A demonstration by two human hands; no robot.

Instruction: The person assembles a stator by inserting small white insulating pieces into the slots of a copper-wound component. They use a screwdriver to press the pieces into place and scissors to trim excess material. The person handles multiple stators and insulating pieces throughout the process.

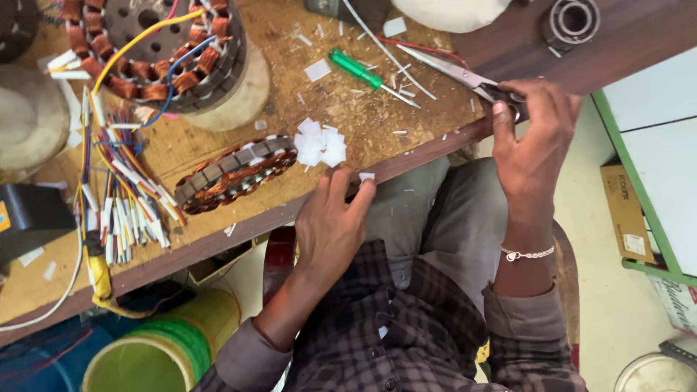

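Right hand (534, 145) at upper right of the frame, fingers clenched on scissors (465, 76) lying over the surface (363, 123) edge. Left hand (330, 225) at centre, fingers pinching a small white paper slip (367, 176), just below the pile of white paper pieces (319, 145) beside a copper-wound stator (232, 173).

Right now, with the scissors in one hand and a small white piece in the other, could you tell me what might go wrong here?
1. The right hand holds the scissors with blades pointing toward the green screwdriver; a careless sweep could knock it.
2. The left hand pinches a small white piece at the table edge; it could drop.
3. The pile of white pieces lies loose near that edge and could scatter.
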